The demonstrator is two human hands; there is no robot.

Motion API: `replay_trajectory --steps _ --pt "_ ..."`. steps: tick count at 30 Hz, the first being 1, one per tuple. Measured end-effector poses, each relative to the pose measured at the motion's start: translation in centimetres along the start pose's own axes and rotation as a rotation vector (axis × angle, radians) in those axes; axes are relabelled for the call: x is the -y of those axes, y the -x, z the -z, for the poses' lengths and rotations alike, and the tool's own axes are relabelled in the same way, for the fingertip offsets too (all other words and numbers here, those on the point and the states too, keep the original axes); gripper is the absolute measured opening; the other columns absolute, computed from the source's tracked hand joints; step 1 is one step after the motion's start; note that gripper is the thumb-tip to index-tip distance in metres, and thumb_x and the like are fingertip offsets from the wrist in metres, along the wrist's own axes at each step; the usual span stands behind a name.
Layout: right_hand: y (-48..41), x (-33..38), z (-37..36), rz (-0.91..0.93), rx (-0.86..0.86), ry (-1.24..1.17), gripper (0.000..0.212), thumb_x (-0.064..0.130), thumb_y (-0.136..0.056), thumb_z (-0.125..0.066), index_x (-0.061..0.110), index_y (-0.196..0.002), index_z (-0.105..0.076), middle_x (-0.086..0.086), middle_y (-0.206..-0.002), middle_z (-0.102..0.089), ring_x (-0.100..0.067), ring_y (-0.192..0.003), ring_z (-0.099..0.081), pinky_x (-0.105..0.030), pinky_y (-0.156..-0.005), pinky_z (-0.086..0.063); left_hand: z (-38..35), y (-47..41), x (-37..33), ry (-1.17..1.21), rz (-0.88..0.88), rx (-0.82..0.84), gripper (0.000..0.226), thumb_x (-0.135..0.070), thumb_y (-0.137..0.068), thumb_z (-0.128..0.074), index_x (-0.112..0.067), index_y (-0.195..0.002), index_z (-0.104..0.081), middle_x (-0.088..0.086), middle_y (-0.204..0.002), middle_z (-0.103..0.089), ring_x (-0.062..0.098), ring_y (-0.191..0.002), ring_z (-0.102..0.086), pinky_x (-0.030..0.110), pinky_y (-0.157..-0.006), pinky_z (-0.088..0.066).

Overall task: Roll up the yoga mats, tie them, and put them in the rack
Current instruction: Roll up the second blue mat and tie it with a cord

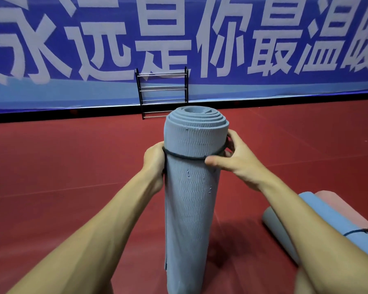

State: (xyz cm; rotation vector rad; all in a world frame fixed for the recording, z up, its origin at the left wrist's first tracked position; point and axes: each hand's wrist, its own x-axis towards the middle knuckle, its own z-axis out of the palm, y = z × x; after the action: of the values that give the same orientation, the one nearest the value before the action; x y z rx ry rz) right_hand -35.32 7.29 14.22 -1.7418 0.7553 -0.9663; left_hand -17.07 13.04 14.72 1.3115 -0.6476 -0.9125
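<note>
The left hand (155, 160) and right hand (242, 164) curl their fingers round the upright rolled mat (191, 198), the right thumb pressing its cord (185, 158).

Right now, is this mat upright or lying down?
Upright. The rolled mat is vertical, spiral end on top; the left hand grips its side and the right hand pinches the cord around it.

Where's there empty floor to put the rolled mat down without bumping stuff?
The red floor left of the upright mat, up to the banner, is bare. So is the strip between the mat and the rack. The near right is crowded: a tied blue mat and a pink mat lie there.
</note>
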Motion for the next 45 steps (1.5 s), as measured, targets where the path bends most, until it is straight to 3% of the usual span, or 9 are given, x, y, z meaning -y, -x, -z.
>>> replay_trajectory --steps 4,9,12,19,26,33,36,40,45 --pt "0.1 -0.4 -0.4 0.016 0.04 0.021 0.105 0.042 -0.05 -0.087 0.016 -0.139 -0.037 0.002 -0.137 -0.052 -0.003 -0.124 -0.051 -0.026 -0.105 -0.043 0.9 -1.0 0.1 -0.218 -0.253 -0.086 0.014 -0.003 -0.07 -0.04 0.002 -0.069 -0.053 0.001 -0.084 -0.055 0.02 -0.074 -0.045 0.033 -0.068 -0.04" --pt "0.0 -0.4 -0.6 0.038 -0.053 0.053 0.112 0.043 -0.056 -0.088 0.033 -0.146 -0.023 0.02 -0.136 -0.042 0.001 -0.13 -0.04 -0.031 -0.113 -0.033 -0.2 -0.7 -0.5 -0.086 -0.36 -0.069 0.035 -0.055 -0.092 -0.034 -0.03 -0.102 -0.055 -0.002 -0.112 -0.065 0.012 -0.105 -0.061 0.038 -0.1 -0.046" --pt "-0.1 -0.3 -0.3 0.074 -0.098 0.021 0.097 0.022 -0.068 -0.087 0.031 -0.143 -0.027 0.018 -0.135 -0.045 0.006 -0.122 -0.046 -0.021 -0.108 -0.037 -0.9 0.2 -0.8 -0.195 -0.384 0.228 0.06 -0.072 -0.083 -0.038 -0.027 -0.118 -0.055 -0.014 -0.112 -0.061 0.001 -0.108 -0.058 0.019 -0.094 -0.045" --pt "-0.1 0.9 -0.2 -0.031 -0.238 -0.111 0.126 0.09 -0.042 -0.063 0.029 -0.146 -0.028 0.016 -0.138 -0.049 -0.008 -0.125 -0.051 -0.05 -0.098 -0.047 -1.4 0.4 0.0 -0.422 -0.389 0.296 0.085 -0.066 -0.065 -0.064 -0.027 -0.135 -0.037 -0.004 -0.13 -0.049 0.008 -0.111 -0.054 0.019 -0.079 -0.046" --pt "0.6 -1.5 0.3 -0.167 -0.101 0.133 0.069 0.04 -0.08 -0.073 0.019 -0.134 -0.036 0.017 -0.105 -0.052 -0.01 -0.106 -0.056 -0.032 -0.083 -0.051 0.1 -0.7 1.4 -0.521 -0.392 0.448 0.076 -0.016 -0.068 -0.085 -0.024 -0.128 -0.04 -0.017 -0.115 -0.055 -0.015 -0.098 -0.057 0.004 -0.073 -0.046" --pt "0.4 -0.8 0.5 -0.008 -0.116 0.042 0.104 0.018 -0.067 -0.088 0.025 -0.145 -0.021 0.027 -0.128 -0.044 0.015 -0.114 -0.046 -0.008 -0.09 -0.043 0.0 -0.9 0.6 -0.426 -0.261 0.509 0.081 -0.073 -0.064 -0.065 -0.019 -0.124 -0.055 -0.007 -0.122 -0.063 0.003 -0.107 -0.063 0.021 -0.088 -0.051" --pt "0.2 -0.6 0.1 -0.04 -0.121 -0.103 0.096 0.045 -0.068 -0.079 0.034 -0.146 -0.025 0.025 -0.135 -0.046 0.005 -0.124 -0.046 -0.028 -0.09 -0.048 -0.5 -0.6 0.6 -0.423 -0.336 0.375 0.068 -0.074 -0.062 -0.068 -0.029 -0.11 -0.052 -0.008 -0.123 -0.05 -0.003 -0.101 -0.056 0.01 -0.072 -0.048" --pt "0.5 -0.6 -1.1 -0.1 -0.087 0.023 0.114 0.084 -0.051 -0.064 0.023 -0.142 -0.034 0.007 -0.134 -0.054 -0.007 -0.119 -0.055 -0.035 -0.094 -0.049 0.5 -1.0 0.9 -0.417 -0.283 0.413 0.099 -0.067 -0.054 -0.069 -0.027 -0.136 -0.029 -0.022 -0.119 -0.048 -0.012 -0.101 -0.052 0.006 -0.07 -0.046" --pt "0.5 -1.6 -1.2 -0.167 0.08 0.082 0.056 0.032 -0.081 -0.071 0.015 -0.127 -0.043 0.008 -0.112 -0.06 0.007 -0.096 -0.062 -0.013 -0.071 -0.05 2.3 -1.1 1.9 -0.489 -0.213 0.458 0.1 -0.06 -0.053 -0.075 -0.024 -0.133 -0.029 -0.016 -0.122 -0.05 -0.005 -0.106 -0.054 0.011 -0.073 -0.049"
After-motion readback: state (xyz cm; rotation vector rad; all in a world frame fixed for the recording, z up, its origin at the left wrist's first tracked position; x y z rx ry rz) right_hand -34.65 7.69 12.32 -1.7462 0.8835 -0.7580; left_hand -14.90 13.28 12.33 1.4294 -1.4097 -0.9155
